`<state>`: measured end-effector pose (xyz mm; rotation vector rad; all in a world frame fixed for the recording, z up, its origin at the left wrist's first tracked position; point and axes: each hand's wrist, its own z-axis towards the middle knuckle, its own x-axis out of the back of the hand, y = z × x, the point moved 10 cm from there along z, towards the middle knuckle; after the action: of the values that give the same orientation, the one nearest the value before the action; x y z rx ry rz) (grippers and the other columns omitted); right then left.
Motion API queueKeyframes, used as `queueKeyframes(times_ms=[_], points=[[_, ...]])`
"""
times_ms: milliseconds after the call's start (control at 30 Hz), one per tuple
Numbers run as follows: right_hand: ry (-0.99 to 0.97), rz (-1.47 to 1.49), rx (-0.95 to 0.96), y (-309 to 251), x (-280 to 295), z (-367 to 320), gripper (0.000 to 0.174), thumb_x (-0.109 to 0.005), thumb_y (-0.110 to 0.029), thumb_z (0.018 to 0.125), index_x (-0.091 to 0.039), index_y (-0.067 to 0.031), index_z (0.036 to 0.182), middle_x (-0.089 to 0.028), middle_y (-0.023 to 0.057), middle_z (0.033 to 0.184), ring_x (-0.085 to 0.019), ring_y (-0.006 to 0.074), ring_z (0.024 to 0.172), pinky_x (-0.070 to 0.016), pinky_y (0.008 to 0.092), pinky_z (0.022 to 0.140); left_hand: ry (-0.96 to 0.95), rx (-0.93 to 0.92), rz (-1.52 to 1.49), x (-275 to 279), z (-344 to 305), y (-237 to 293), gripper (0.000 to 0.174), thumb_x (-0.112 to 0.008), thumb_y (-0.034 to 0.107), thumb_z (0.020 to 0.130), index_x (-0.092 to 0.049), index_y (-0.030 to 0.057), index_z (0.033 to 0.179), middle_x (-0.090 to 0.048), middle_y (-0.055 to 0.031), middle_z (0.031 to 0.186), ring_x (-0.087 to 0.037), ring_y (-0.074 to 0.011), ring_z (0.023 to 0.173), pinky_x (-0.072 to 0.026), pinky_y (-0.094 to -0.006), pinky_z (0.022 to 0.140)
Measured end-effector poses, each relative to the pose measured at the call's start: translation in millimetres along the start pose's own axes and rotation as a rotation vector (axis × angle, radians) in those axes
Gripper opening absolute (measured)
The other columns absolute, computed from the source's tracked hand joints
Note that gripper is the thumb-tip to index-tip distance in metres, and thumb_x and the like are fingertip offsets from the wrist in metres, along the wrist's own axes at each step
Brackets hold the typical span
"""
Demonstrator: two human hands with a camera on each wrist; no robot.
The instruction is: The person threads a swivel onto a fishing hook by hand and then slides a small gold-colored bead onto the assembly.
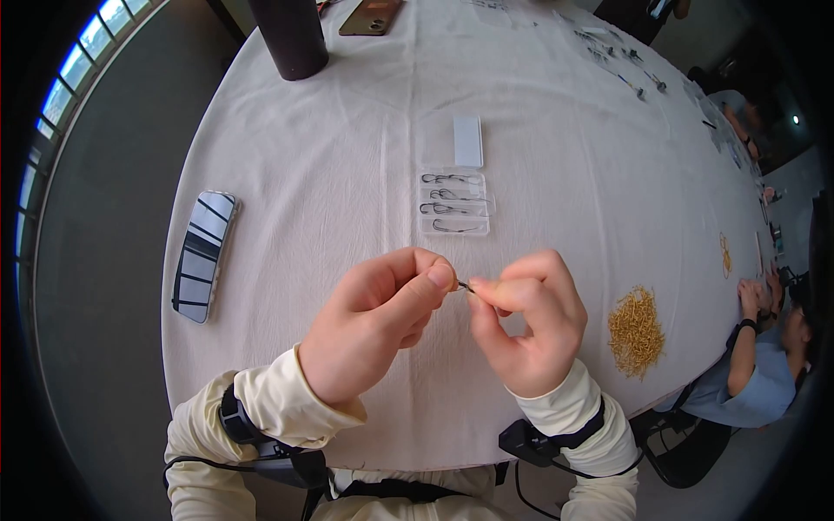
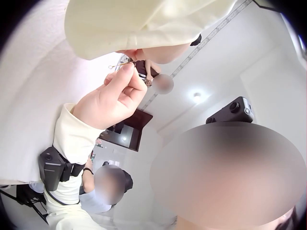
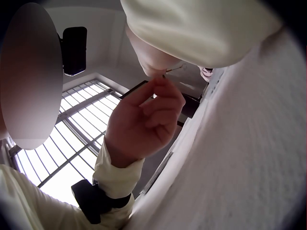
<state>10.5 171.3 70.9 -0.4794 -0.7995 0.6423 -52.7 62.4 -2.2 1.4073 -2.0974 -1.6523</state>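
One round-edged table [image 1: 330, 148] fills most of the head view, covered in a pale, lightly creased cloth [image 1: 261, 156]. Grey floor [image 1: 113, 217] and a window [image 1: 87, 52] lie along the left of the frame; a seated person [image 1: 738, 399] in blue is at the lower right.

The table's edge curves down the left side and crosses the bottom, just in front of the wearer's body. Cloth stretches between the left hand [image 1: 369, 317] and a phone [image 1: 204, 258] near the left edge, and a narrower strip separates the right hand [image 1: 534, 321] from a pile of gold pieces [image 1: 636, 333]. Above the hands, at the centre, a clear compartment box [image 1: 454, 234] holds dark hooks [image 1: 448, 209]; a dark cup [image 1: 289, 39] stands at the upper left.

Both hands pinch one small dark piece [image 1: 466, 286] between thumb and fingers, at the middle of the frame. The left wrist view adds a thin gold part ending in a small loop [image 2: 112, 66], jutting past the fingertips, and a ceiling light [image 2: 197, 97]. Only the right wrist view shows the window's bars behind the left hand.
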Motion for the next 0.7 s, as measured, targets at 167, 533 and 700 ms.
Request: queueKeyframes(times_ms=[167,533,700], points=[[0.002,-0.068,0.075,-8.8,0.6,1.6,0.024,-0.077,0.007,0.071,-0.066,-0.0057,0.089,-0.053,0.0042,0.081,-0.055,0.0165,0.063,-0.044,0.0287,0.05,0.016,-0.068,0.106,0.8,-1.6,5.2,0.026,-0.057,0.03,0.102,-0.06,0.0039,0.098,-0.048,0.0077,0.076,-0.037,-0.0014,0.063,-0.032,-0.0193,0.055],[0.031,-0.195,0.215,-19.7,2.1,-3.4,0.033,-0.077,0.009,0.064,-0.068,-0.0001,0.095,-0.052,0.0045,0.081,-0.055,0.0175,0.065,-0.043,0.0295,0.054,0.092,-0.378,0.333,-4.0,-9.5,23.9,0.013,-0.062,0.012,0.098,-0.059,-0.0007,0.096,-0.051,0.0039,0.075,-0.041,-0.002,0.064,-0.0343,-0.0201,0.056],[0.048,-0.199,0.255,-24.1,6.3,-0.9,0.032,-0.077,0.01,0.065,-0.068,0.0014,0.093,-0.054,0.0045,0.08,-0.054,0.0167,0.062,-0.0423,0.0298,0.056,0.124,-0.498,0.655,-10.2,-16.3,38.3,0.006,-0.062,0.004,0.095,-0.058,0.0004,0.092,-0.056,0.0009,0.083,-0.047,-0.0047,0.068,-0.0383,-0.0197,0.061]])
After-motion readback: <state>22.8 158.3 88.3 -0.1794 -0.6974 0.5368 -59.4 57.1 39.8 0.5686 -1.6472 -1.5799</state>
